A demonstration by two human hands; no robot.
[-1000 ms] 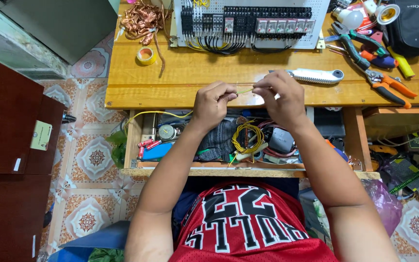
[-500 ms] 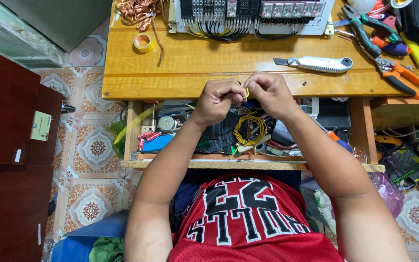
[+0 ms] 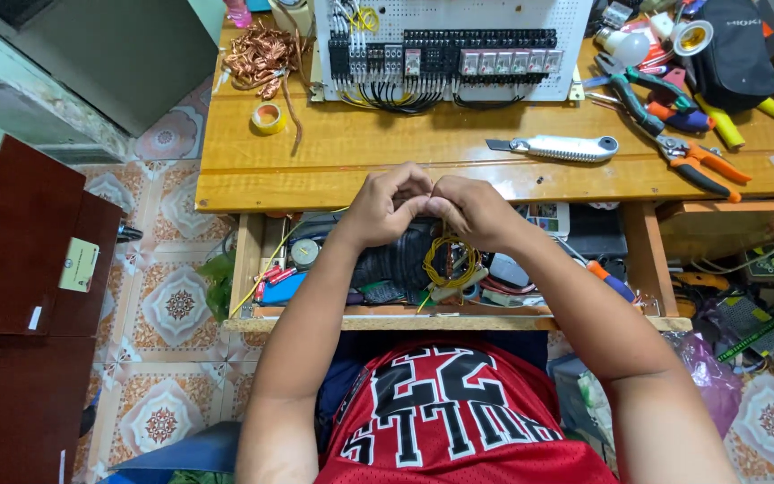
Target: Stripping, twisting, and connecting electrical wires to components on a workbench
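1. While both hands meet at frame centre, just over the front edge of the desk (image 3: 333, 184), the left hand (image 3: 385, 208) and right hand (image 3: 472, 211) have fingertips pressed together, knuckle to knuckle.
2. Both look pinched on something very small between them; the thing itself is hidden by the fingers, so I can't tell for sure what it is.
3. Directly below the hands, a yellow wire coil (image 3: 448, 262) hangs over the open drawer (image 3: 459, 315). Likely the pinched piece is an end of that wire, but the link isn't visible.
4. Handling judgement: thin insulated wire, light, bendable, holds a bend, slips through dry fingers. Best gripped close to the end with thumb and forefinger, the other hand a short way back to stop kinking.
5. Upper centre of frame: white perforated panel (image 3: 445, 45) with rows of black terminal blocks and wired loops.
6. Right of centre on the desk: utility knife (image 3: 555, 148), untouched. Further right: pliers and cutters with orange handles (image 3: 700, 161).
7. Upper left: bundle of bare copper wire (image 3: 262, 56) and a roll of yellow tape (image 3: 268, 117).
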